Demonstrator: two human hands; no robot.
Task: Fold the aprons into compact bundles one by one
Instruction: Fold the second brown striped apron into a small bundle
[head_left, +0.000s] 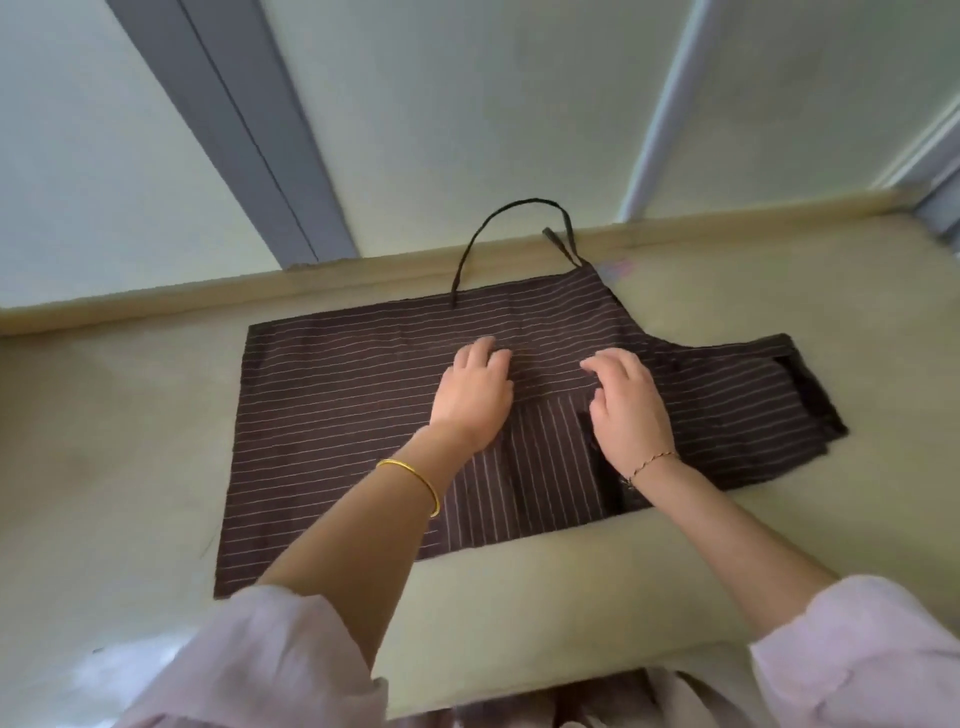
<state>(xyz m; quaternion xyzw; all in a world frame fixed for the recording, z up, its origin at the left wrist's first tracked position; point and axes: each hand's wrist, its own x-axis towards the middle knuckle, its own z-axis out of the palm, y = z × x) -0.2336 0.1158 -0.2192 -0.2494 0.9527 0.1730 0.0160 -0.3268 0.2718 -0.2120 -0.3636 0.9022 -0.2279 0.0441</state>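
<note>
1. One dark striped apron (337, 395) lies spread flat on the pale surface, which looks like a floor (104, 441) with a skirting strip along the wall; I cannot be sure it is not a bench.
2. The left hand (475, 397) rests palm down on the cloth, fingers relaxed and slightly spread, gripping nothing.
3. The right hand (631, 410) sits just beside it, also on the cloth, fingers a little bent, fingertips pressing the fabric. No pinch is visible.
4. The neck loop (511, 213) lies beyond the hands, partly leaning against the skirting.
5. The pocket panel (530, 483), with its stripes running the other way, lies under and between the wrists.
6. To the right of the right hand the cloth looks doubled over, with a strap end tucked there. That is probably a first fold.
7. Progress judgement: early. This apron is at most one fold in, nowhere near a compact bundle.
8. Left to do: deal with the loop, fold down further, then move to other aprons. None of those are in view.
</note>
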